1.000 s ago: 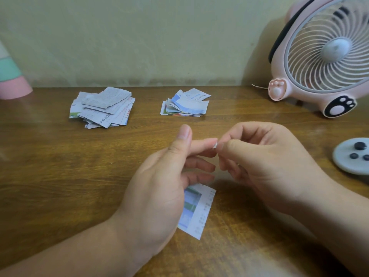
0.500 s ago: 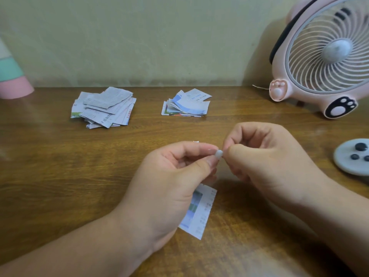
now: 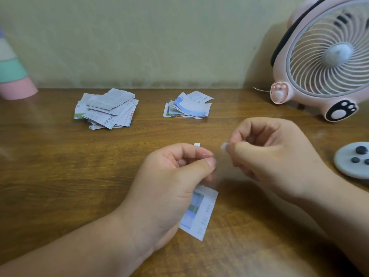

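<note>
My right hand (image 3: 275, 154) pinches a tiny white piece (image 3: 224, 146) between thumb and forefinger, above the wooden table (image 3: 60, 176). My left hand (image 3: 175, 182) is just to its left, fingers curled, thumb tip pressed to the index fingertip; I see nothing between them. A small white scrap (image 3: 197, 144) shows just behind the left index finger; I cannot tell if it lies on the table. A printed paper slip (image 3: 201, 214) lies on the table, partly hidden under my left hand.
Two piles of cut paper sit at the back: a larger grey-white pile (image 3: 105, 109) on the left and a smaller blue-white pile (image 3: 188, 105) in the middle. A pink fan (image 3: 319, 62) stands at the back right. A grey disc with dark buttons (image 3: 353, 160) lies at right. A pink-based object (image 3: 14, 76) stands at far left.
Both hands pinched the tiny white piece together; now they have drawn apart, and the piece stays in my right hand. The camera view shifted slightly.
</note>
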A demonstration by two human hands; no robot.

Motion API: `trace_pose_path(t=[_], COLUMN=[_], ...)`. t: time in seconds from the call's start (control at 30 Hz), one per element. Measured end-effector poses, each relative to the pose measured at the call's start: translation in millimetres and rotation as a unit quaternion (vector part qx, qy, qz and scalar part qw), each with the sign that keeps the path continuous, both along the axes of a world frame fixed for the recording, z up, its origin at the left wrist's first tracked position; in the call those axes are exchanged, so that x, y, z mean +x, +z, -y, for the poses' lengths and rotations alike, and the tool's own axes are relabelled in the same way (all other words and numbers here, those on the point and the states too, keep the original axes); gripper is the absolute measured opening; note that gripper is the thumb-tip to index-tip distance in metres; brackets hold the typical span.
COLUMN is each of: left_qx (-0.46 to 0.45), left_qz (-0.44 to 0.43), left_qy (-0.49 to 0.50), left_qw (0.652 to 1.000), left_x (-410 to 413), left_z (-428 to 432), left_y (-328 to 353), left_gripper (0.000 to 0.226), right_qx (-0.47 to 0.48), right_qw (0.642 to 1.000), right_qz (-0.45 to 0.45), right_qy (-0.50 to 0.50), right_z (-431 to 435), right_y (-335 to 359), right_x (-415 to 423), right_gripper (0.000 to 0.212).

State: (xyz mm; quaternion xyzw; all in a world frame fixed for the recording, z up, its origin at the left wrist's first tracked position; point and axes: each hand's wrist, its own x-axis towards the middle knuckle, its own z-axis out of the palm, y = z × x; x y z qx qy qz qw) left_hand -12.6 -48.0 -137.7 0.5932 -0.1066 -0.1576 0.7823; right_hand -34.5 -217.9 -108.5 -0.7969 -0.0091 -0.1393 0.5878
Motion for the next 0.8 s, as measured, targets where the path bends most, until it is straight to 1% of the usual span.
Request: trace_pose_path(t=[0.03, 0.07, 0.1, 0.17, 0.2, 0.27, 0.33, 0.43, 0.5, 0.63, 0.73, 0.77, 0.8], left_qx=[0.012, 0.026, 0.043, 0.079, 0.094, 0.108, 0.089, 0.026, -0.031, -0.132, -0.182, -0.196, -0.206], left_qz=[0.01, 0.025, 0.048, 0.102, 0.121, 0.129, 0.108, 0.048, -0.008, -0.12, -0.152, -0.155, -0.156], left_qy=[-0.007, -0.02, -0.037, -0.082, -0.102, -0.119, -0.111, -0.068, -0.022, 0.038, 0.052, 0.051, 0.05], left_qw=[1.0, 0.999, 0.997, 0.988, 0.983, 0.979, 0.984, 0.996, 0.999, 0.983, 0.97, 0.967, 0.965], left_x=[-1, -2, -3, -8, -11, -14, -12, -7, -5, 2, 5, 5, 5], left_z=[-1, -2, -3, -4, -4, -4, -4, -2, -1, 0, -3, -4, -5], left_y=[1, 2, 2, 4, 6, 7, 6, 5, 5, 9, 12, 12, 12], left_gripper=[0.008, 0.006, 0.006, 0.006, 0.006, 0.013, 0.02, 0.028, 0.035, 0.049, 0.059, 0.061, 0.063], right_qx=[-0.006, -0.043, -0.112, -0.252, -0.295, -0.337, -0.369, -0.405, -0.413, -0.413, -0.413, -0.407, -0.405], right_qw=[1.0, 0.999, 0.993, 0.966, 0.954, 0.939, 0.926, 0.91, 0.906, 0.905, 0.908, 0.912, 0.914], right_qz=[0.001, 0.005, 0.009, 0.011, 0.011, 0.016, 0.03, 0.044, 0.059, 0.021, 0.02, 0.008, -0.024], right_qy=[-0.015, -0.025, -0.034, -0.053, -0.061, -0.068, -0.07, -0.069, -0.073, -0.095, -0.075, -0.048, -0.012], right_z=[4, 7, 10, 12, 12, 9, 4, 1, 1, 1, -4, -8, -12], right_y=[0, -1, -3, -8, -10, -13, -13, -13, -13, -7, -1, 2, 4], right_x=[3, 5, 8, 15, 18, 24, 28, 32, 31, 26, 13, 6, -1], right_gripper=[0.024, 0.023, 0.02, 0.011, 0.01, 0.009, 0.011, 0.025, 0.023, 0.013, 0.004, 0.004, 0.015])
